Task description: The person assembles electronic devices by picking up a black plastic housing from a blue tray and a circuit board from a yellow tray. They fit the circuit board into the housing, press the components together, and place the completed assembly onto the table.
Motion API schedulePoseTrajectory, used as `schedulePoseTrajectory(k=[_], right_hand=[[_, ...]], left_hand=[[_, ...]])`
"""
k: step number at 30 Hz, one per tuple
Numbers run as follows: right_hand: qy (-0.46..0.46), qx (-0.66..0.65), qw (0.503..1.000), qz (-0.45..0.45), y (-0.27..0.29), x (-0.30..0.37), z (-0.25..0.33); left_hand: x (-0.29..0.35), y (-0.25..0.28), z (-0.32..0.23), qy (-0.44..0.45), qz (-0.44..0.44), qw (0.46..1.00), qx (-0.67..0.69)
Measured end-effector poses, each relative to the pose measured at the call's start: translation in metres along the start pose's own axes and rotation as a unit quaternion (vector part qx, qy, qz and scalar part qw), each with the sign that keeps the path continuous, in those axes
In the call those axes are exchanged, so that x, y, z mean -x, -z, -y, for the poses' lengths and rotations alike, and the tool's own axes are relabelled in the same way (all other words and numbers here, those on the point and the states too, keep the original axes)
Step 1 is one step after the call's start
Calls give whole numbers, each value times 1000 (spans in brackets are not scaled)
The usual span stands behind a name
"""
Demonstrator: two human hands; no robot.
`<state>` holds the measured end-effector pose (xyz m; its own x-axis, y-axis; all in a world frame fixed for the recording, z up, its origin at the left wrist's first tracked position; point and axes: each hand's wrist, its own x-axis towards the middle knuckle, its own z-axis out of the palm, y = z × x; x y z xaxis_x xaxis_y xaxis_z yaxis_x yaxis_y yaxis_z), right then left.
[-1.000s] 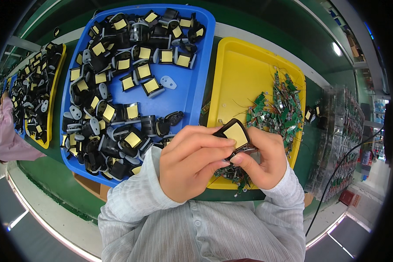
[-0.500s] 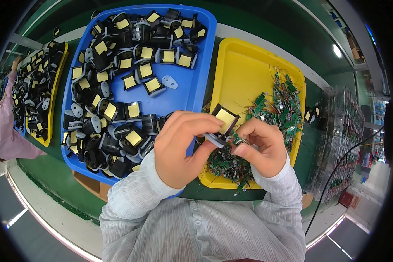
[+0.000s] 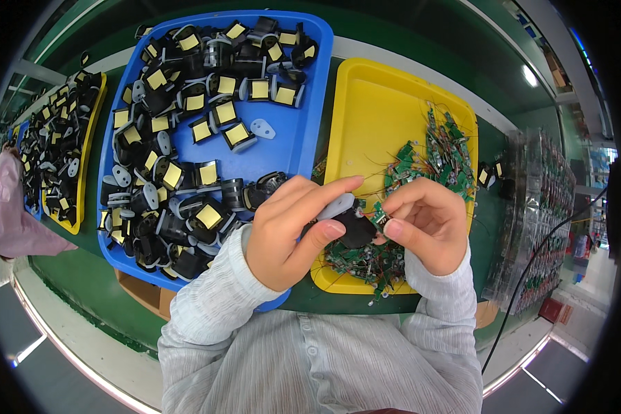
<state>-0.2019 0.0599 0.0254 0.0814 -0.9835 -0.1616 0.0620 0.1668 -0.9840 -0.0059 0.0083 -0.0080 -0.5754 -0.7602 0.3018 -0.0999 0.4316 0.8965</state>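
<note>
My left hand [image 3: 290, 231] grips a black plastic housing [image 3: 358, 230] with a grey rounded end piece [image 3: 335, 207], thumb and fingers closed on the grey end. The housing is tilted, and no yellow pad shows on it from here. Between the thumb and fingers of my right hand [image 3: 431, 224] is a small green circuit board [image 3: 379, 215], held at the housing's right side. Whether the board touches the housing or sits partly inside it, I cannot tell. Both hands are above the near part of a yellow tray [image 3: 359, 124] with wired circuit boards [image 3: 452, 155] in it.
A blue tray [image 3: 315, 110] on the left holds many similar black housings with yellow pads, plus a loose grey piece [image 3: 262, 128]. Stacked clear plastic trays [image 3: 531, 228] stand at the right beside a black cable [image 3: 524, 276]. A person's pink sleeve [image 3: 21, 214] shows far left.
My left hand has turned the housing, so its yellow pad has gone from view and the grey end faces up. The right hand with the circuit board has shifted slightly right.
</note>
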Motion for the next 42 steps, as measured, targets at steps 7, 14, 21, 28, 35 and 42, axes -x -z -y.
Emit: schedulePoseTrajectory(k=[7,14,21,28,35,42], right_hand=[[-54,-109,991,46,1,-4,-7],[-79,-180,976,93,2,-6,-11],[-105,-211,967,99,1,-6,-12],[-107,-197,968,113,1,-7,-10],[-127,-166,973,100,-3,-4,-5],[-148,-122,972,138,1,-4,-9]], left_hand=[[4,-6,5,30,1,999,31],[4,-7,1,45,6,998,34],[6,-8,0,41,0,998,50],[6,-8,-1,40,0,998,57],[7,-10,2,-1,-27,1000,16],[6,-7,4,-38,-1,999,-20]])
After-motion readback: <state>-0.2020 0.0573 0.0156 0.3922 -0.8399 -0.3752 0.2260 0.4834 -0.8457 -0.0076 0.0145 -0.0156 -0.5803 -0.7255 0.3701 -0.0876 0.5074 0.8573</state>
